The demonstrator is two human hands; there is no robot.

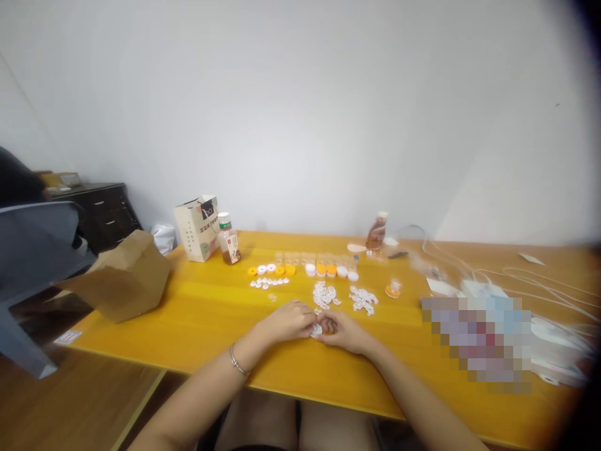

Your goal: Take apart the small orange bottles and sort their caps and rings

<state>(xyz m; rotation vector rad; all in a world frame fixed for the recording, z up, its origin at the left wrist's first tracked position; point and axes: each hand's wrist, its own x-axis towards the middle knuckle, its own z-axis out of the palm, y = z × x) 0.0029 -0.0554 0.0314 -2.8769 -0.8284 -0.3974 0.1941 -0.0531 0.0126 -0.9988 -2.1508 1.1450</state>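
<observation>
My left hand (288, 321) and my right hand (344, 332) meet at the front middle of the yellow table (211, 313). Their fingers are curled and pinched together around a small white piece (317, 329) held between them. Just beyond my hands lie two heaps of small white ring-shaped parts (325, 294) (362, 299). Farther back runs a row of yellow and white caps (272, 270) and small clear jars (319, 263). A bracelet circles my left wrist.
A brown paper bag (124, 275) lies at the table's left end, with a white gift bag (197, 227) and a drink bottle (228, 239) behind it. A brown bottle (376, 232) stands at the back. White cables (516, 279) and a pixelated patch are on the right.
</observation>
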